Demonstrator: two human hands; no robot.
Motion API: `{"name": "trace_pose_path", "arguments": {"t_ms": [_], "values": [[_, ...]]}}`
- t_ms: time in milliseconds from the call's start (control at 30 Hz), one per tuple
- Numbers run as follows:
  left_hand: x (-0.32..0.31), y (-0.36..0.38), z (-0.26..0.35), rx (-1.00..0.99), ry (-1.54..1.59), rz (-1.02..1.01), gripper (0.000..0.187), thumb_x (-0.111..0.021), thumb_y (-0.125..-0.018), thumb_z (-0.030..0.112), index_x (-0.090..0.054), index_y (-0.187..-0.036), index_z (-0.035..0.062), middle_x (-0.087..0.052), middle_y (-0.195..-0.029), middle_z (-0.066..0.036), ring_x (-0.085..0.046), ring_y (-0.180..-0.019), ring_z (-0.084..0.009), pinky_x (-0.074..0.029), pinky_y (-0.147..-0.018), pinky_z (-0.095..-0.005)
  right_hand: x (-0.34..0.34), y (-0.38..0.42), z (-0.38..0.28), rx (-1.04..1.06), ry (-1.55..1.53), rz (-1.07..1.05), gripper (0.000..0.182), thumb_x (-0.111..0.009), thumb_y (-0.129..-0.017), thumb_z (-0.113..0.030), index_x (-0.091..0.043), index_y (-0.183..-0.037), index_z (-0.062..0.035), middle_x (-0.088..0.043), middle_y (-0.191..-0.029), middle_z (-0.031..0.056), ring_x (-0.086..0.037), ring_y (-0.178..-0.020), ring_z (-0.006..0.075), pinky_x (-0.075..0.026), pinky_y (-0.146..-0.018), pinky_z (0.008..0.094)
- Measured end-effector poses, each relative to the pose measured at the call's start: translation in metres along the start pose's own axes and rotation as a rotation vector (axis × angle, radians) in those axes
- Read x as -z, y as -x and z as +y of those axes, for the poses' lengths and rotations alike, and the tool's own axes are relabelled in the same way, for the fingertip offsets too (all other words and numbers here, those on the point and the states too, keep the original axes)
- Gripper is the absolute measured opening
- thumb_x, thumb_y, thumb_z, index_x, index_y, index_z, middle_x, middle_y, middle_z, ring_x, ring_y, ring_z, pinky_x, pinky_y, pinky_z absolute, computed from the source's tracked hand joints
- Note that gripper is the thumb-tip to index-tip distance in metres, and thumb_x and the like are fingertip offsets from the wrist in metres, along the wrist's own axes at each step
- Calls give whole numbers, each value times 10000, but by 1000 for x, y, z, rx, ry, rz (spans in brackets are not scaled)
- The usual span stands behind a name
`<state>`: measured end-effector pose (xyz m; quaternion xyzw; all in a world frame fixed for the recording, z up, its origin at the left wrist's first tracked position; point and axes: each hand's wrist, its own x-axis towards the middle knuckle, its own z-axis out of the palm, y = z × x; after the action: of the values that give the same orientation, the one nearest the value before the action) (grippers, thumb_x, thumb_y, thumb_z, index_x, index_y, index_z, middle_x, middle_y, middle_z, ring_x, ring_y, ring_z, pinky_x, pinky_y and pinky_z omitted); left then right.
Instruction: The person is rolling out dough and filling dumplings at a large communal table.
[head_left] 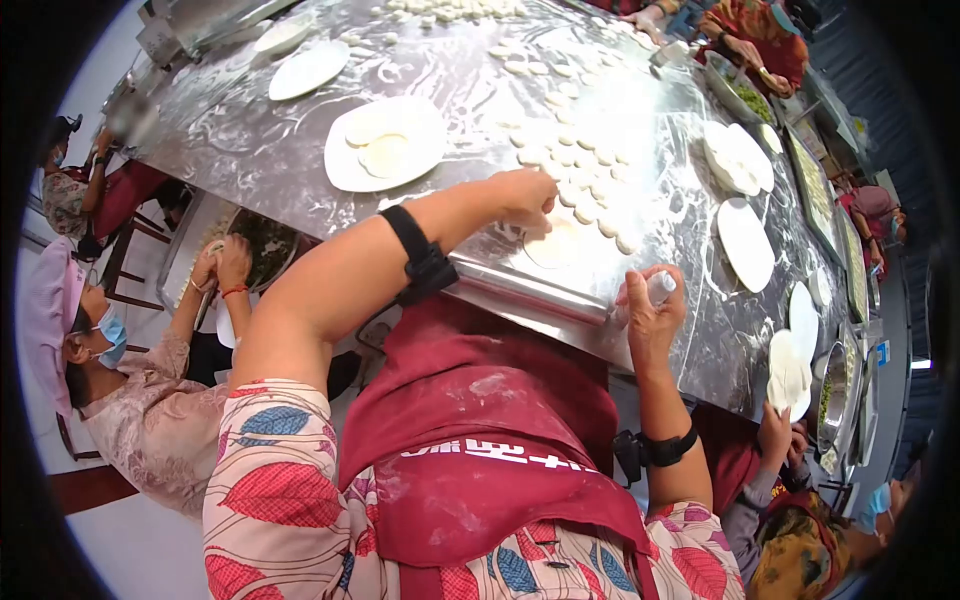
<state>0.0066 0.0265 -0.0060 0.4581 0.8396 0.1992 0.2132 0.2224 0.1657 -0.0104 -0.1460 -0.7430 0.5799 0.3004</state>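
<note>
My left hand (522, 198) reaches over the floured metal table, its fingers curled down at the upper edge of a thin round dough wrapper (556, 247). They seem to pinch that edge; the fingertips are partly hidden. Closer to the table's front edge, my right hand (653, 305) is wrapped round a short pale cylinder, apparently a rolling pin (661, 287), seen nearly end-on. Small dough pieces (585, 180) lie in loose rows just beyond the wrapper. Left of them, a white plate (347, 172) holds flat round wrappers (384, 155).
A metal rail (530, 292) runs along the near table edge. Stacked wrappers (738, 160) and an oval white plate (746, 245) lie to the right. Co-workers sit at both sides; one person's hands (222, 262) work by a bowl of green filling (262, 245).
</note>
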Motion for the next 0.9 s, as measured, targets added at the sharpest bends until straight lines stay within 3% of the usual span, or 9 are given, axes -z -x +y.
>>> {"name": "trace_pose_path", "arguments": {"t_ms": [133, 200, 333, 367, 467, 533, 733, 833, 900], "values": [[-2, 3, -2, 73, -30, -46, 281, -689, -643, 204, -657, -882, 59, -661, -819, -132, -635, -791, -271, -502, -676, -363, -17, -42, -6, 26, -65, 18, 190, -659, -841, -89, -470, -844, -67, -502, -636, -11, -482, -548, 54, -393, -482, 220], [-1, 0, -3, 72, 62, -48, 175, -669, -663, 160, -635, -781, 34, -645, -734, -126, -621, -673, -258, -488, -603, -366, -24, -72, 17, 243, 84, 13, 152, -643, -854, -108, -495, -867, -73, -534, -658, 3, -519, -572, 68, -398, -480, 205], [-3, -13, -1, 93, 31, -105, 166, -654, -667, 179, -632, -727, 25, -628, -674, -129, -613, -587, -253, -484, -555, -361, -27, -78, 29, 142, 48, 4, 147, -644, -843, -85, -499, -857, -65, -538, -677, -1, -510, -570, 67, -401, -481, 210], [-6, -19, 1, 185, -112, -188, 216, -659, -651, 239, -650, -735, 40, -637, -707, -143, -630, -646, -264, -496, -588, -359, -21, -68, 33, 135, 42, 21, 145, -644, -840, -78, -501, -856, -63, -540, -683, -2, -510, -569, 69, -404, -484, 209], [-30, -5, 8, 114, -62, 143, 223, -707, -626, 244, -627, -730, 64, -628, -772, -146, -614, -785, -314, -483, -702, -398, -3, -18, 6, -38, 12, 21, 137, -624, -827, -26, -492, -830, -62, -509, -708, -8, -485, -582, 67, -403, -507, 212], [-28, 4, 15, 101, 23, 171, 194, -711, -649, 193, -602, -729, 53, -615, -778, -149, -613, -765, -284, -478, -690, -380, 6, 4, 12, 6, -64, -22, 162, -632, -836, -26, -480, -883, -59, -516, -723, 15, -512, -588, 72, -420, -507, 210], [30, 45, -27, 225, 1007, 315, 211, -657, -776, 146, -550, -920, 34, -580, -856, -93, -600, -761, -173, -538, -636, -301, 4, 13, 4, 14, -59, 2, 168, -645, -843, -60, -483, -888, -53, -520, -720, 22, -511, -565, 83, -418, -496, 217], [77, 67, -68, 298, 1021, 507, 192, -626, -815, 110, -556, -972, 23, -570, -851, -78, -601, -785, -165, -552, -670, -302, 4, 8, 3, 39, -69, -9, 169, -646, -844, -64, -483, -885, -49, -520, -717, 20, -512, -570, 81, -418, -500, 217], [108, 84, -110, 432, 667, 497, 248, -666, -791, 200, -576, -939, 22, -578, -881, -72, -570, -732, -165, -499, -618, -315, 4, 10, 10, 66, -92, -9, 167, -645, -845, -64, -483, -882, -47, -523, -715, 20, -513, -573, 80, -418, -502, 217]]}}
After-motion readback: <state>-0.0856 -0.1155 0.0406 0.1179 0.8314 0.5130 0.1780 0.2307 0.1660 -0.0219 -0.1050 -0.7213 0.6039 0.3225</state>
